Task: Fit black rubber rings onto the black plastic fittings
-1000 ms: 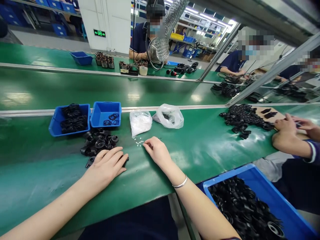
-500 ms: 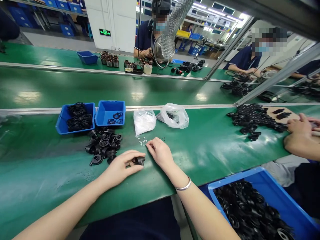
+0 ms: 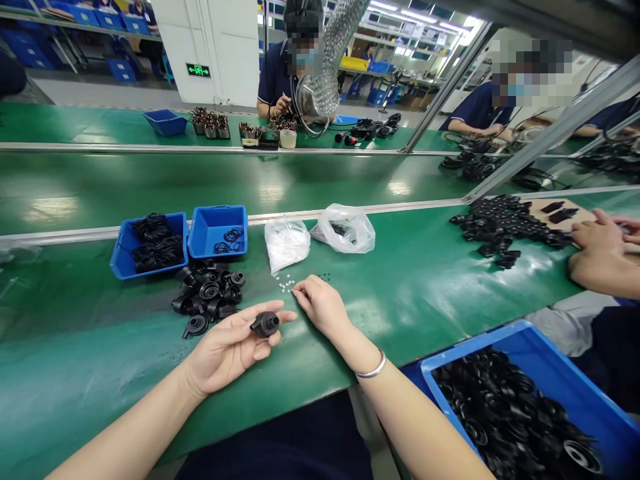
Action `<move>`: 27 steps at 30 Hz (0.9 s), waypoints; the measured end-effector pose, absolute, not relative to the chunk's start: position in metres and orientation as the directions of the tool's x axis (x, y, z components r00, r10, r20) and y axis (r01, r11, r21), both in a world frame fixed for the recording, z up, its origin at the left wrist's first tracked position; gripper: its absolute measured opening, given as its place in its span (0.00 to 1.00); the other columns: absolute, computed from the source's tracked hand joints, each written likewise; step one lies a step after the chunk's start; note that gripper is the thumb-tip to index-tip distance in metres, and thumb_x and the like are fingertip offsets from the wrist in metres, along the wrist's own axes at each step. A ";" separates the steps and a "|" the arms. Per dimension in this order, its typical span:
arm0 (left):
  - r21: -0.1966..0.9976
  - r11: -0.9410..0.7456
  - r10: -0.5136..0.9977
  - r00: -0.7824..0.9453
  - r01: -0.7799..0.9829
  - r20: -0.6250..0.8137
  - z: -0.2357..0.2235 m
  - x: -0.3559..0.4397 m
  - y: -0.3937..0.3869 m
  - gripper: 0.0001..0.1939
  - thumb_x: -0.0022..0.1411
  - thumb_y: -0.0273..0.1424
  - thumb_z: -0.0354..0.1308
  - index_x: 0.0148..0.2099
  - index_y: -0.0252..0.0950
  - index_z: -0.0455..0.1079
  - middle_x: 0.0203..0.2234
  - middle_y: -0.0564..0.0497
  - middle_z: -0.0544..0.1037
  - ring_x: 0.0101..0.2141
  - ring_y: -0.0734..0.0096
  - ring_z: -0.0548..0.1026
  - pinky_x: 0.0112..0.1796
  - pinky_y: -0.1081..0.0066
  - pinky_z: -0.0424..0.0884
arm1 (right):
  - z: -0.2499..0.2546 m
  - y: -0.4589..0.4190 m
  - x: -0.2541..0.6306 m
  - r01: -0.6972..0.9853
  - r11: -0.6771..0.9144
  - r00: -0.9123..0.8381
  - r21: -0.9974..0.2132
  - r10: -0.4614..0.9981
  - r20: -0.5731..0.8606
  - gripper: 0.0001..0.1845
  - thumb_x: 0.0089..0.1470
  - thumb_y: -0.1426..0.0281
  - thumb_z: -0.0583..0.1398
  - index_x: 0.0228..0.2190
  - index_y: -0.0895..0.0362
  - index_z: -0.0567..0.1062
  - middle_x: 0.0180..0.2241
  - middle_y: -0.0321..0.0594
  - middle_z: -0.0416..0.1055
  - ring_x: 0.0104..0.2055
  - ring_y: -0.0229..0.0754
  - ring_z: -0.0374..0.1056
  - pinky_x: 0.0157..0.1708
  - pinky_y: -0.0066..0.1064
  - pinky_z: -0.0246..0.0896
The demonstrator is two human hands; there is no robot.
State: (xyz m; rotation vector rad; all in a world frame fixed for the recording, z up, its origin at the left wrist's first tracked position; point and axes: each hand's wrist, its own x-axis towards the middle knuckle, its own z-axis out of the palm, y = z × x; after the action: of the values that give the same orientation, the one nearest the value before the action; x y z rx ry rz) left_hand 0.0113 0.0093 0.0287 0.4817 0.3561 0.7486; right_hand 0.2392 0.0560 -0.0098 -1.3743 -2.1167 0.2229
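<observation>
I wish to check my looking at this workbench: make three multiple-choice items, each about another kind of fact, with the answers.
1. Where do the small white pieces lie?
A. On the green bench
B. In the large blue bin
C. On the left palm

2. How many small blue bins stand on the bench?
A. One
B. Two
C. Four

3. How is the left hand?
A. A closed fist
B. Open, palm up, with a black part on it
C. Inside a plastic bag

Answers:
1. A: they lie on the bench before the right hand.
2. B: two stand side by side.
3. B: the part rests on the open fingers.
</observation>
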 end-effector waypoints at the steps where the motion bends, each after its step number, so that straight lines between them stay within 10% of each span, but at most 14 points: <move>1: 0.519 0.635 0.719 0.684 -0.571 -0.127 0.029 0.011 0.009 0.25 0.62 0.31 0.62 0.61 0.32 0.70 0.56 0.34 0.74 0.35 0.73 0.73 0.31 0.77 0.69 | -0.010 0.056 0.239 0.773 0.451 -0.286 -0.446 0.875 0.390 0.06 0.63 0.73 0.58 0.33 0.57 0.75 0.31 0.39 0.70 0.34 0.42 0.68 0.35 0.31 0.63; 21: 0.529 0.631 0.772 0.528 -0.567 -0.355 0.033 0.016 0.011 0.17 0.66 0.40 0.60 0.47 0.31 0.76 0.32 0.51 0.73 0.15 0.92 0.56 0.13 0.86 0.54 | 0.007 0.046 0.239 0.522 0.378 -0.177 -0.765 0.925 0.337 0.10 0.62 0.66 0.59 0.31 0.56 0.76 0.27 0.37 0.70 0.29 0.38 0.66 0.30 0.29 0.64; 27: 0.756 0.561 0.783 0.513 -0.338 -0.351 0.034 0.024 0.005 0.17 0.63 0.34 0.64 0.53 0.38 0.72 0.47 0.47 0.76 0.44 0.60 0.81 0.49 0.62 0.76 | 0.018 0.018 0.229 0.394 0.236 -0.068 -0.888 0.971 0.228 0.11 0.63 0.63 0.59 0.32 0.55 0.76 0.28 0.36 0.71 0.28 0.37 0.67 0.27 0.28 0.64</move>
State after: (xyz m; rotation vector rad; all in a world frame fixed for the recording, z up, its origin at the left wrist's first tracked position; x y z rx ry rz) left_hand 0.0244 0.0047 0.0338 0.6755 0.7516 0.7392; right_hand 0.2290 0.0184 0.0175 -1.3000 -1.6220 0.8180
